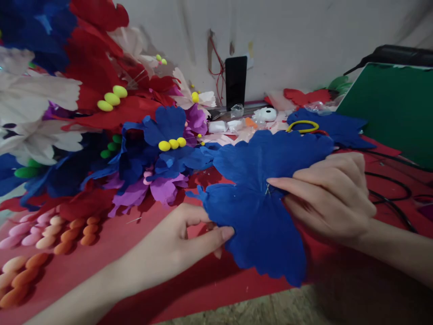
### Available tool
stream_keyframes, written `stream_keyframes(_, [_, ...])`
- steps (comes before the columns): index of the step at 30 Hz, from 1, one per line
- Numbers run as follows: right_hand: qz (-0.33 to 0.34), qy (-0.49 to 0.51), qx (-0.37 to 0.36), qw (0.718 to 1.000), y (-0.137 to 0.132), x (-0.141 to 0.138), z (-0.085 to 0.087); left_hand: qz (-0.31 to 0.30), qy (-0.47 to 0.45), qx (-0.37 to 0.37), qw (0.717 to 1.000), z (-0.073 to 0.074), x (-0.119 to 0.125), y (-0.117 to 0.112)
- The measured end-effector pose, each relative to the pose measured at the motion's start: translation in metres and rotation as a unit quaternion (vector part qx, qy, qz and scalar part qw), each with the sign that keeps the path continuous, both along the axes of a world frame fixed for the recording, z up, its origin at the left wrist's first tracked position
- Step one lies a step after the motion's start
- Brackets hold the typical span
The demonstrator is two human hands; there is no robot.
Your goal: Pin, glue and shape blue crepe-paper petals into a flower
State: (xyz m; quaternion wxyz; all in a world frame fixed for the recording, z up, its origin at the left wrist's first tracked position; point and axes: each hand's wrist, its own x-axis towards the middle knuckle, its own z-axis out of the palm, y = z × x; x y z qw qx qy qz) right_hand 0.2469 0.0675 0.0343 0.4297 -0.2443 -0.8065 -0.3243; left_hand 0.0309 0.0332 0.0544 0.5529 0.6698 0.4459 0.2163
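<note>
One red bench (pixel 101 257) spans the view, with one green board (pixel 389 108) at right. One blue butterfly (pixel 250 216) is held over the bench: the left hand (pixel 189 234) pinches its left edge, the right hand (pixel 333 194) grips its middle, beside what looks like thin wire (pixel 268 188). One black phone (pixel 236 81) stands behind; three yellow beads (pixel 173 144) line up at left.

Left side was blocked by piled petals (pixel 169 124); rear right was walled off by a green panel (pixel 389 108), with black cables (pixel 389 201) looped before it. Passage was left over the red table (pixel 189 289), between the left forearm (pixel 111 280) and the blue piece (pixel 264 225).
</note>
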Motion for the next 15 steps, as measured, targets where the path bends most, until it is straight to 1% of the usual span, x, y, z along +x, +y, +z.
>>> stream_keyframes(1, [0.010, -0.001, -0.002, 1.000, -0.001, 0.001, 0.000, 0.018, -0.006, -0.003, 1.000, -0.001, 0.000, 0.000])
stream_keyframes(3, [0.022, -0.004, -0.008, 1.000, -0.003, 0.001, -0.001, 0.092, -0.036, 0.006, 0.995, -0.002, -0.001, 0.002])
stream_keyframes(5, [0.030, -0.010, -0.011, 0.999, -0.004, 0.001, -0.001, 0.183, -0.071, 0.044, 0.980, -0.002, -0.003, 0.005])
stream_keyframes(6, [0.031, -0.013, -0.015, 0.999, -0.004, 0.001, -0.001, 0.209, -0.078, 0.063, 0.973, -0.002, -0.004, 0.007])
stream_keyframes(7, [0.032, -0.017, -0.019, 0.999, -0.005, 0.000, -0.002, 0.219, -0.076, 0.074, 0.970, -0.002, -0.005, 0.008])
stream_keyframes(9, [0.041, -0.021, -0.020, 0.999, -0.005, -0.001, -0.003, 0.207, -0.053, 0.074, 0.974, -0.001, -0.004, 0.009])
stream_keyframes(12, [0.054, -0.029, -0.018, 0.998, -0.008, -0.002, -0.005, 0.183, -0.036, 0.027, 0.982, -0.002, 0.001, 0.007])
stream_keyframes(15, [0.052, -0.048, -0.034, 0.997, -0.014, -0.003, -0.004, 0.170, -0.066, 0.001, 0.983, -0.003, 0.007, 0.002])
